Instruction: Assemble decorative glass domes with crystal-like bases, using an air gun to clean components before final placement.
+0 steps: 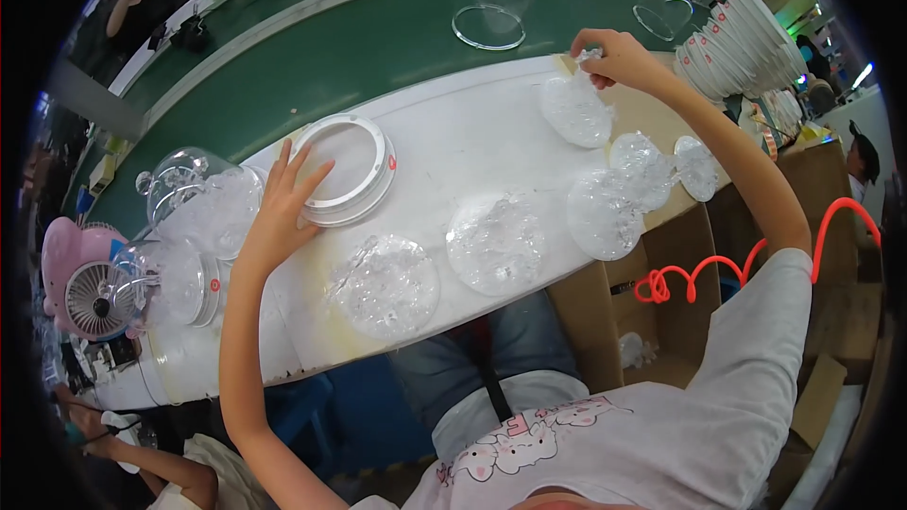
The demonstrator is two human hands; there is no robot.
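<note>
My left hand [279,203] is spread open at the left, its fingers resting against a round white ring-shaped base [364,196] with a small red mark on its side. Farther off to the right, my right hand [619,61] pinches a small clear plastic piece [590,55]. Just below that hand is a white disc [576,111] covered with clear, shiny bits; whether the pinched piece is joined to it I cannot tell. Similar discs lie along the table's near side, among them one disc [387,288] near my left forearm and another disc [496,244] in the middle.
A clear dome [493,5] stands on the green conveyor belt [397,57]. At right are stacked white rings [742,47], an open cardboard box [666,312] and a coiled red hose [699,274]. Clear domes [184,179] and a pink fan [90,288] stand left, near another person's arm [161,463].
</note>
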